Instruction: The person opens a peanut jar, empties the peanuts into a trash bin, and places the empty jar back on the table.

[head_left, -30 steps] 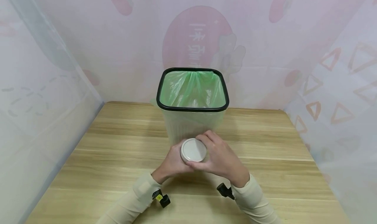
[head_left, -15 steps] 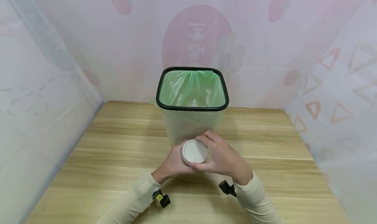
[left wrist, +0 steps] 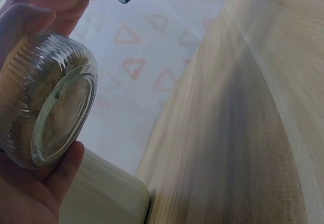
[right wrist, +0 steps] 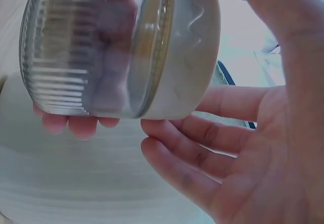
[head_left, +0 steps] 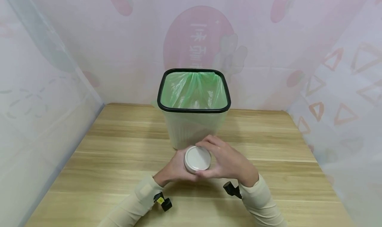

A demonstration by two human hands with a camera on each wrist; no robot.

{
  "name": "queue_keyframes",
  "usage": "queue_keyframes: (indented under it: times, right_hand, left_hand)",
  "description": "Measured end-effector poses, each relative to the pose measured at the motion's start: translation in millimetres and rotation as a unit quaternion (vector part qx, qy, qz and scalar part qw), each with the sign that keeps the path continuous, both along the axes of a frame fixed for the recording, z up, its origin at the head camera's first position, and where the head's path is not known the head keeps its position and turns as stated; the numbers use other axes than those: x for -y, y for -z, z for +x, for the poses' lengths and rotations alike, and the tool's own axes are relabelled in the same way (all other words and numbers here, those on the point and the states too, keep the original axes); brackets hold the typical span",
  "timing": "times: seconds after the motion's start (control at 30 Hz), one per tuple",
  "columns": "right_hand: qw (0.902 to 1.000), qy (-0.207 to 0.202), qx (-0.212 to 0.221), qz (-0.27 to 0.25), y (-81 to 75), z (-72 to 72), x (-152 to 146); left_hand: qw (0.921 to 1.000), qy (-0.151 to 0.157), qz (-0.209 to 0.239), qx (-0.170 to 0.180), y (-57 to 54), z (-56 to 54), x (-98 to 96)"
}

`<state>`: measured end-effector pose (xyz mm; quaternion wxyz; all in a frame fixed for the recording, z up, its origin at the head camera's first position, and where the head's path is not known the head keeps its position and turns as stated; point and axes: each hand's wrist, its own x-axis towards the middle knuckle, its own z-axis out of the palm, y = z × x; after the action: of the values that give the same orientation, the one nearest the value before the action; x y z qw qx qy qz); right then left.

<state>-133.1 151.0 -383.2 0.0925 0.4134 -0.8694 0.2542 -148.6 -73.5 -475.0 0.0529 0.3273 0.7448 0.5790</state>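
A ribbed glass jar (left wrist: 55, 100) with a white lid (head_left: 198, 158) is held above the table, in front of the bin. My left hand (head_left: 178, 166) grips the glass body, its fingertips wrapping round the far side in the right wrist view. On the lid's edge, my right hand (head_left: 229, 161) pinches with thumb and index finger; its other fingers (right wrist: 202, 145) spread below the lid. Something brown and lumpy shows through the jar's base in the left wrist view. Seen from above, the lid sits flat on the jar and hides the glass.
Just behind the hands stands a pale waste bin (head_left: 191, 126) with a black rim (head_left: 194, 110) and a green bag liner (head_left: 195, 91). The wooden table (head_left: 113, 154) reaches back to printed fabric walls (head_left: 134, 48) at the rear and sides.
Both hands and the jar have shifted slightly toward the person, away from the bin. The right wrist has moved a little to the right. Both hands keep their grip.
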Motion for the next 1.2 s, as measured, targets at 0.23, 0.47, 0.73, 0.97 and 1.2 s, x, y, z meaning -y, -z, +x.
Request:
queue_keyframes:
  times: [0.23, 0.47, 0.73, 0.97, 1.2]
  right_hand:
    - [0.9998, -0.017, 0.007, 0.007, -1.4, -0.2, -1]
    - [0.9995, -0.004, 0.019, 0.023, -3.8, 2.7, -3]
    - [0.9971, 0.071, -0.026, 0.01, -4.7, 9.8, 2]
    - [0.9912, 0.124, -0.047, 0.0, 1.2, 9.9, 11]
    - [0.9914, 0.12, -0.054, 0.003, 5.9, 8.4, 17]
  left_hand:
    - [0.9996, 0.028, 0.003, 0.008, 1.2, -0.9, 0.6]
    - [0.9997, 0.022, 0.001, -0.006, 0.4, -2.1, 1.2]
    - [0.9994, -0.033, 0.004, -0.009, 1.4, -1.9, 1.1]
    - [0.9963, -0.083, -0.017, -0.016, -0.5, 0.5, -0.5]
    - [0.9944, -0.096, -0.034, -0.029, 1.1, -0.7, -0.8]
